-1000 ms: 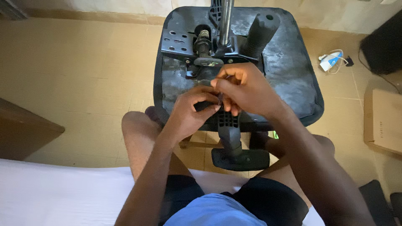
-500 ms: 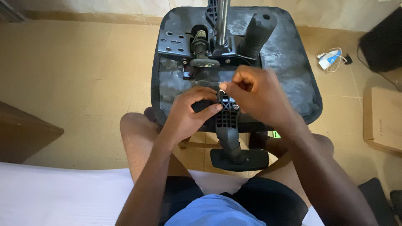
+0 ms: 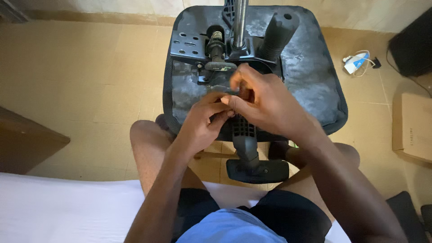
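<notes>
An office chair seat (image 3: 310,90) lies upside down on the tiled floor (image 3: 90,81), just in front of the seated person's knees, its black underside facing up. Bolted to the middle of that underside is a metal mechanism plate (image 3: 189,45), with a shiny steel column (image 3: 240,22) rising from it toward the top edge and a ribbed black sleeve (image 3: 276,36) leaning just to the right of the column.

Both hands meet over the near edge of the mechanism. The left hand (image 3: 202,123) is curled, its fingertips pinched together against something small at the centre; the piece itself is hidden by the fingers, so I cannot tell what it is. The right hand (image 3: 265,101) arches over from the right, its fingers bent and closed around the same spot, touching the left hand's fingertips. Whether it grips a part or only presses on it cannot be made out.

Below the hands a black plastic chair arm (image 3: 252,153) with a gridded stem runs down toward the person, ending in a flat pad between the knees.

On the floor to the right, well apart from the seat, lie a small white and blue iron (image 3: 357,61) and a cardboard box (image 3: 411,130). A white bed (image 3: 58,209) edge runs along the lower left.
</notes>
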